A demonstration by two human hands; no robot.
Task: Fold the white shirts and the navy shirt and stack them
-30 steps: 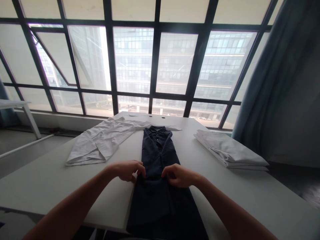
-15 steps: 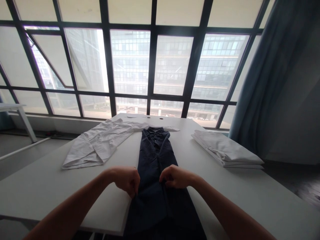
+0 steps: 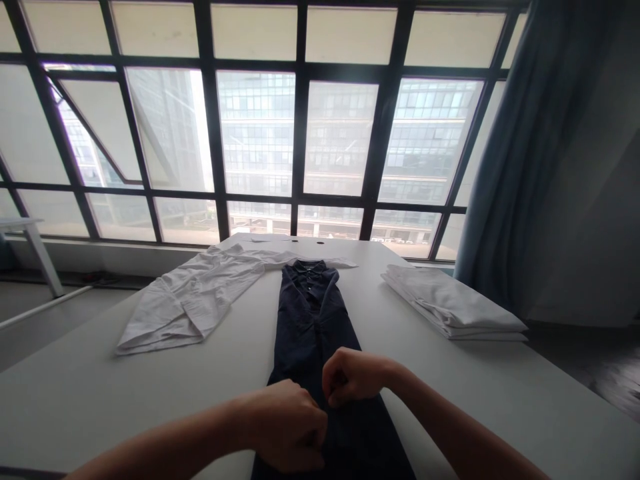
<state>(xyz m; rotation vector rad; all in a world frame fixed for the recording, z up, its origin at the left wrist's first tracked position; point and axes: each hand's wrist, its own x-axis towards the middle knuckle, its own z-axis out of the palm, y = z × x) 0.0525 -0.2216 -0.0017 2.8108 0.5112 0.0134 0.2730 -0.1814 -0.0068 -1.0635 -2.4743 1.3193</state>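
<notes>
A dark navy shirt point(image 3: 300, 333) lay lengthwise on a white table point(image 3: 225, 367), its collar toward the windows point(image 3: 260, 147) and its near end running out of my sight. The person's left hand point(image 3: 290, 427) was over the near part, hiding some of the cloth, with fingers curled in together. The right hand point(image 3: 353, 377) was just beyond it, over the shirt's right half, fingers bent in toward the thumb. I could not tell whether either hand had cloth pinched.

To the left, a rumpled white shirt point(image 3: 185, 300) lay spread out; one sleeve stretched behind the navy collar and showed again on its right. Well apart on the right was a stack of folded white cloth point(image 3: 450, 300). A blue-grey curtain point(image 3: 530, 187) hung beyond that, and another table point(image 3: 17, 223) stood at far left.
</notes>
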